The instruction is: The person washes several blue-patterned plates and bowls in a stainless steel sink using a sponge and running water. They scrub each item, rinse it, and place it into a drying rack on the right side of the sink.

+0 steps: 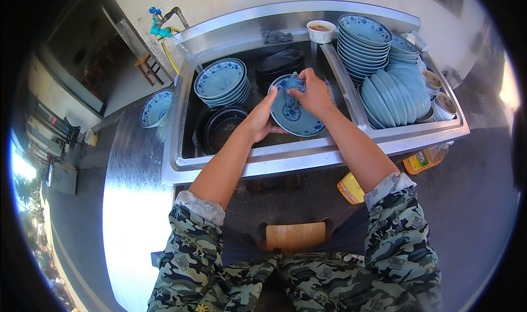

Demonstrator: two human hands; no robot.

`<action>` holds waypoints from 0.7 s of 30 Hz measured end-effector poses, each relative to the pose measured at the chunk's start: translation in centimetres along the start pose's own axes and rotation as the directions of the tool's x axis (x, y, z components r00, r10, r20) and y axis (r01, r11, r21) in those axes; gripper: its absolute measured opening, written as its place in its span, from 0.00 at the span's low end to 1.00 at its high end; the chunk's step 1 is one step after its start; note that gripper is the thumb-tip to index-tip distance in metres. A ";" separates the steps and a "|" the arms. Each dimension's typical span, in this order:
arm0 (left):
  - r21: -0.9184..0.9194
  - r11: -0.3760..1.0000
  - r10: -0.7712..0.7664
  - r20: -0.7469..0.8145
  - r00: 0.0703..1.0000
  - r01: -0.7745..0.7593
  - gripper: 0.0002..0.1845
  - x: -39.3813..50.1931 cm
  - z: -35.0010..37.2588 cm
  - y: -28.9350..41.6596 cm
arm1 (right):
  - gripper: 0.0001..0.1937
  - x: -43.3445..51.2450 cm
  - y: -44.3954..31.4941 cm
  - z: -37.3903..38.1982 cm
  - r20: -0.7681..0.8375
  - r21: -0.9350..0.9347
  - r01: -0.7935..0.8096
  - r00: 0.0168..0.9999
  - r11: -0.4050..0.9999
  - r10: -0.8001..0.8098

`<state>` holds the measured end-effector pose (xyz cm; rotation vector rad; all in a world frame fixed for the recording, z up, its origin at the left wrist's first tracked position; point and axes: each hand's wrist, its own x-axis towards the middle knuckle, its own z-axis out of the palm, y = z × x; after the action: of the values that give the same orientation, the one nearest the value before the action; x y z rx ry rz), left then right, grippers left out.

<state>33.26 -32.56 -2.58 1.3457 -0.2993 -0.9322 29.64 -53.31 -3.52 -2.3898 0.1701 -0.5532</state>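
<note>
My left hand (262, 117) grips the left rim of a blue-patterned bowl (302, 118), tilted over the left sink basin. A blue-grey cloth (293, 90) is pinched in my right hand (313, 93) and pressed to the inside of that bowl near its far edge. Left of my hands, a stack of patterned bowls (220, 81) sits in the basin. Nearer to me are black bowls (224, 126), and behind the held bowl is a stack of black dishes (281, 63). Water runs from the teal tap (160, 30) at the back left corner.
Right of the divider, the second basin (442, 124) holds a tall bowl stack (364, 36) and tilted bowls (387, 96). A paper tub (321, 32) and steel scourer (276, 36) stand behind. One bowl (156, 108) rests on the left table (131, 143). Bottles (426, 159) are below.
</note>
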 end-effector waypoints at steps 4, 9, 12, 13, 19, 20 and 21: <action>-0.161 0.986 -0.027 0.081 0.996 0.040 0.50 0.0 -0.4 0.4 | 0.29 -1.2 -2.2 2.3 0.305 0.588 -0.148 0.951 0.795 -0.048; 0.016 0.996 0.083 -0.075 0.994 -0.082 0.44 0.8 -1.7 -0.8 | 0.32 -2.6 -1.7 0.0 0.716 0.174 -0.109 0.697 0.979 -0.050; 0.066 0.996 0.060 -0.076 0.995 -0.055 0.45 0.7 0.1 -0.3 | 0.33 -1.7 2.4 -0.5 0.456 -0.324 0.168 0.890 0.931 -0.002; 0.076 0.996 0.044 -0.072 0.996 -0.039 0.45 0.4 0.5 -0.1 | 0.33 -1.3 2.3 -0.4 0.321 -0.320 0.095 0.947 0.943 0.014; -0.042 0.997 -0.057 0.015 0.998 0.057 0.49 -0.1 0.5 0.2 | 0.29 -0.7 -1.9 2.2 0.111 0.406 -0.047 0.994 0.912 0.002; -0.066 0.997 -0.038 -0.017 0.999 0.037 0.48 -0.1 0.1 0.0 | 0.29 -1.2 -2.9 2.3 0.277 0.544 -0.153 0.961 0.825 -0.005; -0.045 0.999 -0.011 -0.007 1.000 0.011 0.47 0.4 -0.7 -0.1 | 0.28 -1.8 -3.6 1.9 0.429 0.634 -0.276 0.903 0.722 -0.032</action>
<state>33.94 -32.38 -3.02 1.3106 -0.2640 -0.9381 28.75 -48.92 -3.16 -1.6819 -0.0617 -0.0013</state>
